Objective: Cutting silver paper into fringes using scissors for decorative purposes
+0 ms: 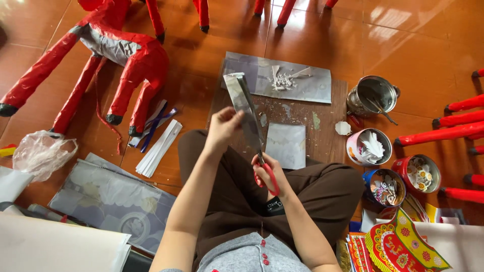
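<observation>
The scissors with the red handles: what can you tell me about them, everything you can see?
The scissors have glossy red loop handles, seemingly plastic, and long dark blades that look like metal. The right hand grips the handles above the lap, blades pointing up and away. The blades run up along a folded strip of silvery-grey paper, mid-cut, which the left hand holds upright by its edge. Much of the blades merges with the paper.

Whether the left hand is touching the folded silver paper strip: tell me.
Touching. The head view shows the left hand with its fingers pinching the edge of the silver paper strip, no gap between them.
</observation>
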